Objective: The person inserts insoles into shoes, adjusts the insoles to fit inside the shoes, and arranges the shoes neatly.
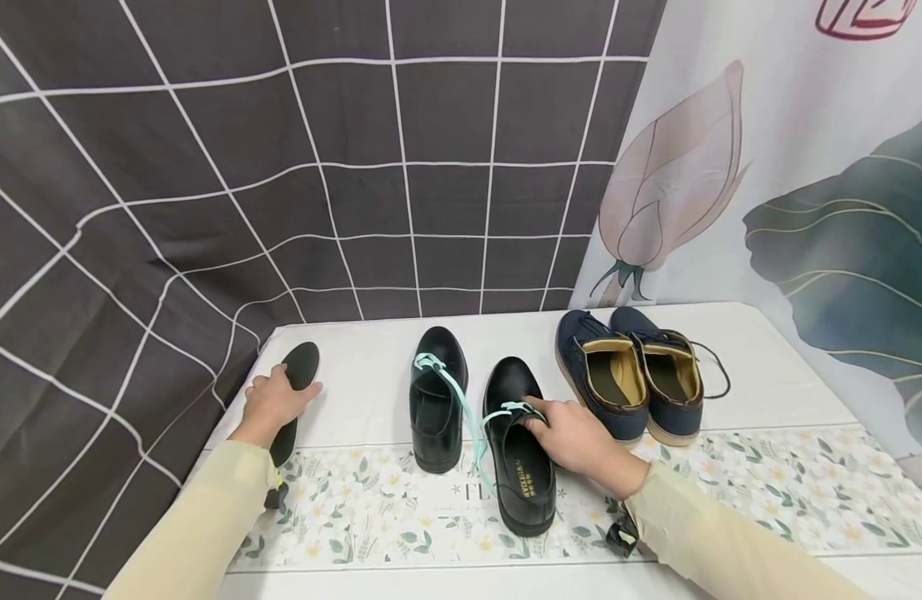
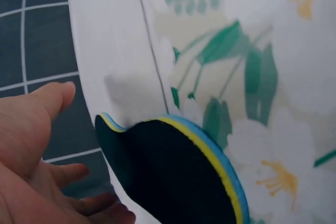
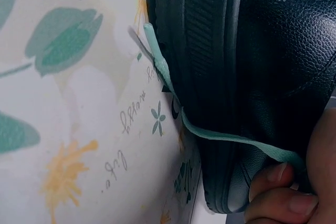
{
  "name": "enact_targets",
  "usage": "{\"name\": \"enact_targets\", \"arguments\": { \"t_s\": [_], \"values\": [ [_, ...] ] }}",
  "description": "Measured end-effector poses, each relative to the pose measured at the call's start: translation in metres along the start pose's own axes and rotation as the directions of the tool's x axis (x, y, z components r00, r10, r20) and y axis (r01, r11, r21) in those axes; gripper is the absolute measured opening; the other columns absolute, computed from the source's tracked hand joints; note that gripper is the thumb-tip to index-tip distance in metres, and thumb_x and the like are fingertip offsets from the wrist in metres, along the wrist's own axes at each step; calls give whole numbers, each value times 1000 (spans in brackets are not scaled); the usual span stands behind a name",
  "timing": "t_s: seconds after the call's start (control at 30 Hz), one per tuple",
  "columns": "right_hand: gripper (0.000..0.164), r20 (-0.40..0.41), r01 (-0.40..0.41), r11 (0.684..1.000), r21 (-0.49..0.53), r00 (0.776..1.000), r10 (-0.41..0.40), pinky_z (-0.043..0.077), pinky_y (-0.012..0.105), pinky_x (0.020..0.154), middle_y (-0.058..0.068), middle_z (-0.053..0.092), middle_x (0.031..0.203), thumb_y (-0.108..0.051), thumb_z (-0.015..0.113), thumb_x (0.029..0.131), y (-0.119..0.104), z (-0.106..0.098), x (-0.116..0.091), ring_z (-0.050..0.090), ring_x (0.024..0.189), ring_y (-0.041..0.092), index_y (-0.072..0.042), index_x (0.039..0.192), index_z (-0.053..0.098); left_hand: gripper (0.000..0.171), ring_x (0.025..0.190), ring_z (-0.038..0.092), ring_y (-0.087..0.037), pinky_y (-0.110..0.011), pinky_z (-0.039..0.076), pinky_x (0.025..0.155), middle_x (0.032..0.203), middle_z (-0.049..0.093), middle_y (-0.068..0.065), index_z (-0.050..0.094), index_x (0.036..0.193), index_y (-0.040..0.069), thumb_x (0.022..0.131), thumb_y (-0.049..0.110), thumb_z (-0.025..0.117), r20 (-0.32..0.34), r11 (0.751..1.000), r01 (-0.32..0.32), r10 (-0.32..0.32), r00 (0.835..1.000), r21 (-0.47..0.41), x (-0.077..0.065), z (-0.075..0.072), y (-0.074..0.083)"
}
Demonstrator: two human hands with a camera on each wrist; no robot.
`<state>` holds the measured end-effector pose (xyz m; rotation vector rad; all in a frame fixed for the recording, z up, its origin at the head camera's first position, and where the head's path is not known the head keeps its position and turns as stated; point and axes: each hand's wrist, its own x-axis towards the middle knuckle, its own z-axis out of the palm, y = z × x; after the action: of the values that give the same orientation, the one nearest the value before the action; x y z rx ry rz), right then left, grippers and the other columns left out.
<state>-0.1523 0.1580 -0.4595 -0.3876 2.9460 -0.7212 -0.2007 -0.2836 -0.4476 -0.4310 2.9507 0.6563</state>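
- Left hand: thumb and fingers spread at elongated dark insole with blue-and-yellow edge, left of worktop.
- Right hand: gripping nearer mint-laced black leather-look shoe, centre.
- Apparent step: steadying shoe; next requires firm insole pinch.

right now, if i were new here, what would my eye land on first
Probably the mint-green laces on the two black shoes in the middle, with the right hand on the nearer one. Then the dark insole at the left hand, far left, its yellow-and-blue edge clear in the left wrist view. The navy shoes with yellow linings also stand out, at back right.
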Motion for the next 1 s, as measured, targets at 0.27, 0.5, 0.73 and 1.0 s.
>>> {"name": "enact_targets", "arguments": {
  "t_s": [0.27,0.5,0.73,1.0],
  "values": [
    [43,8,2,1000,-4,1000,-2,43,34,58,1,54,54,-33,59,100,-1,0,-1,51,55,16,-16,138,62,98,136,15,-72,-81,25,110,153,18,-50,8,155,-12,96,51,54,114,1000,8,-7,993,-5,10,4,-9],
    [40,7,9,1000,-9,1000,-9,45,36,59,1,60,58,-34,58,100,0,-1,-1,54,58,15,-18,136,64,89,129,25,-68,-78,32,106,151,21,-50,19,155,-9,98,51,51,148,1000,2,-3,989,12,9,1,-7],
    [39,-4,14,1000,-5,1000,-14,46,36,59,4,67,66,-33,59,99,1,-2,-1,55,59,16,-18,134,65,78,123,38,-62,-72,45,97,139,42,-47,39,145,-10,94,46,59,69,998,0,-4,998,59,3,3,-2],
    [37,2,15,1000,-11,1000,-15,46,36,58,5,67,68,-34,58,99,1,0,-1,55,60,17,-19,133,66,73,119,45,-60,-69,49,93,133,49,-45,46,139,-10,92,43,66,26,994,-2,-1,1000,107,-1,5,-1]
  ]
}}
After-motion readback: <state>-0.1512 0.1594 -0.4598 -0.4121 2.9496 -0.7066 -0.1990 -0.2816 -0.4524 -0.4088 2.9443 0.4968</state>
